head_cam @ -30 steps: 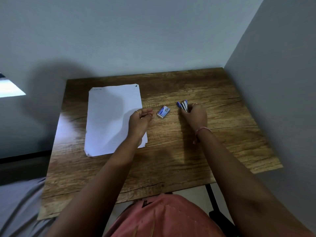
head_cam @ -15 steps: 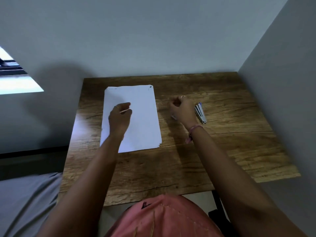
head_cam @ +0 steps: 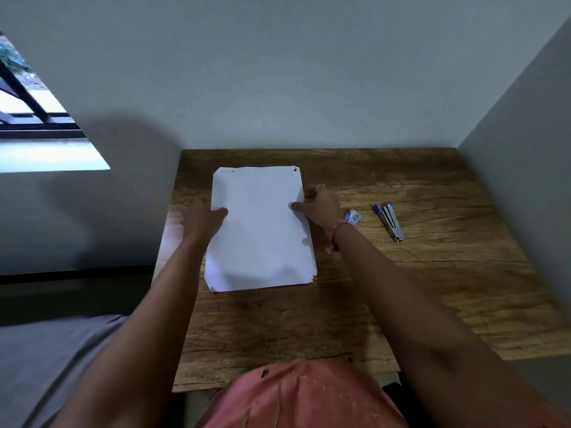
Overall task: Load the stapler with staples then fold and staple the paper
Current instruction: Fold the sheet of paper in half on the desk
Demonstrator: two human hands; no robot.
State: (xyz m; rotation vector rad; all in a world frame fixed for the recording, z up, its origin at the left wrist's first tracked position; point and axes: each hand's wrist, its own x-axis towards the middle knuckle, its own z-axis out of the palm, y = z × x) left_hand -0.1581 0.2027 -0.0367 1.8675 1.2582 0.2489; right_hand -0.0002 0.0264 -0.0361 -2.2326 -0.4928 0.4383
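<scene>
Your left hand (head_cam: 202,219) pinches the paper (head_cam: 261,230) at its nine o'clock edge, thumb on top. Your right hand (head_cam: 319,205) pinches the three o'clock edge the same way, thumb on the sheet, fingers curled at the margin. The paper lies flat on the table (head_cam: 432,288). At three o'clock from your right wrist sits the staple box (head_cam: 353,217), then the stapler (head_cam: 388,220), both apart from the paper.

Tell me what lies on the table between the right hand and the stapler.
Only the small staple box, just right of the right hand by the wrist. The stapler lies farther right on bare wood. The hand grips the paper.
</scene>
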